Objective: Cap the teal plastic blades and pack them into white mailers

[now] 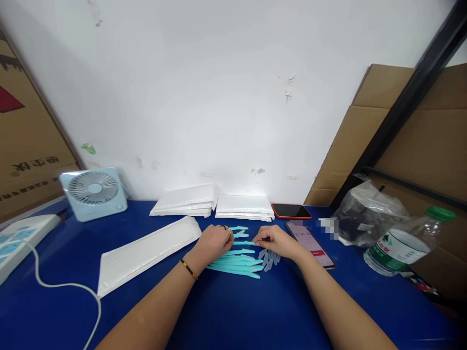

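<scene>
Left hand [214,243]: cannot tell grip.
Right hand [276,240]: pinching stick [243,243] at tip.
Clear pieces [269,259]: hand's brush could scatter them.

Teal sticks [235,268]: at least six (overlapping, so no exact count). Clear caps [269,264]: several, one heap. White packet stacks [244,206]: two. Loose white packet [149,253]: one. Phones [292,211]: two. Fan [95,192]: one. Green-capped bottle [404,247]: one. Power strip [31,234]: one. White cable [60,286]: one.

Phone [309,244] — "30" among digits, carton [27,133] — unclear characters
</scene>
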Demonstrator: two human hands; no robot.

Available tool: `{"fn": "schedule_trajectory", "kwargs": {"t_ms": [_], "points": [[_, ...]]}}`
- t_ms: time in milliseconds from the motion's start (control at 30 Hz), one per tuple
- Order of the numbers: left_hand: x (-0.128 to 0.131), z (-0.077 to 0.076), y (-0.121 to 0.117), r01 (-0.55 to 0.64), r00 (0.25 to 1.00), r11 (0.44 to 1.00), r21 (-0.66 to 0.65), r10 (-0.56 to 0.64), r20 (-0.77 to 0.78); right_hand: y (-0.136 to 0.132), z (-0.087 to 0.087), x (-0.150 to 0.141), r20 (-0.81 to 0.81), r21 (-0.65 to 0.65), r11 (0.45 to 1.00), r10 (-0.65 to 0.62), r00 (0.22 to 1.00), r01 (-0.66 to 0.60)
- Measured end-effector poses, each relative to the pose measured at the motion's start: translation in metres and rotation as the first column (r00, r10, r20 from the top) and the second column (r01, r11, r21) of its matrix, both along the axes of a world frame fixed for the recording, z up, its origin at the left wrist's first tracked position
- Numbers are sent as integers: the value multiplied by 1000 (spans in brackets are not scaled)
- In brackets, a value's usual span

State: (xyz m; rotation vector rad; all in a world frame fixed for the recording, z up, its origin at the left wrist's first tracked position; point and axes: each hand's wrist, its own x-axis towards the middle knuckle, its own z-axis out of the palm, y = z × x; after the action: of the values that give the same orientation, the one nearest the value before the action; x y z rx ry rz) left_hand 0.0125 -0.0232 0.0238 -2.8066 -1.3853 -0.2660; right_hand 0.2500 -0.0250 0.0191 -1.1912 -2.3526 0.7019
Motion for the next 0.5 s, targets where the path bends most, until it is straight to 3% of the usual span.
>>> {"fn": "schedule_trajectory", "kwargs": {"t_ms": [100,233,300,367,500], "points": [[2,4,2,31,998,998,51,-34,48,0,1,-7,-88,29,999,-26,996,28],[-2,5,5,-76,987,996,44,69,145,5,3,-3,-102,129,978,-151,983,164],[-5,4,5,-90,980,996,-3,89,178,8,6,9,-71,177,945,-267,961,275],[-8,3,3,-31,984,996,-89,46,172,10,9,23,-9,195,915,-358,934,353],[-8,0,0,56,992,969,-239,-27,120,11,6,37,152,157,915,-394,906,372]]}}
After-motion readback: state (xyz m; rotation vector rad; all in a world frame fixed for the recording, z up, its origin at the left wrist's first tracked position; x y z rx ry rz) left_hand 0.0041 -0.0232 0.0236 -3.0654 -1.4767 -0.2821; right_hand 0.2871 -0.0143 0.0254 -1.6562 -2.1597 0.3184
